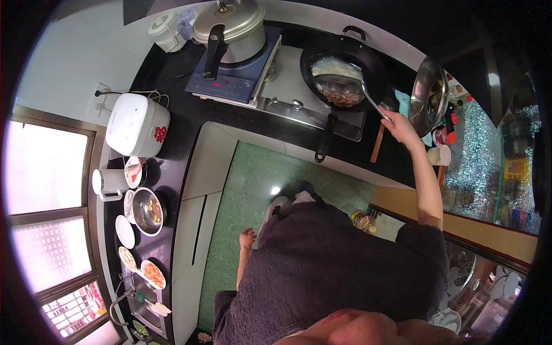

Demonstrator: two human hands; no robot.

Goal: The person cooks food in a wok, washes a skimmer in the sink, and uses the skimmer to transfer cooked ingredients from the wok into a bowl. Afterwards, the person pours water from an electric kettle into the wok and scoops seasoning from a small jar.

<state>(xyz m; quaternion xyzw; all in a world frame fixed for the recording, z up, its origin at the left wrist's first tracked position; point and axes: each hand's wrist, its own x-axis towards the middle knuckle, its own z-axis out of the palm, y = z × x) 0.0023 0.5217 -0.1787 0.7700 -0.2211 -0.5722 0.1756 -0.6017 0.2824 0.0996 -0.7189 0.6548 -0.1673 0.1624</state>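
My right hand (401, 126) grips the metal handle of a cooking spatula (374, 102), which reaches into a black wok (376, 64) on the stove. Browned pieces of food (343, 98) lie in the near part of the wok. A pale, shiny patch shows along its far side; I cannot tell whether it is liquid or food. The wok's long black handle (326, 138) points towards me over the counter edge. My left hand (247, 238) hangs low beside my body, fingers loosely curled, and nothing is visible in it.
Left of the wok, a pressure cooker (235, 36) stands on an induction cooktop (222, 84). A metal lid (424, 97) leans at right near bottles. The left counter holds a white rice cooker (136, 125), a metal bowl (148, 211), plates of food (153, 274) and a sink (144, 308).
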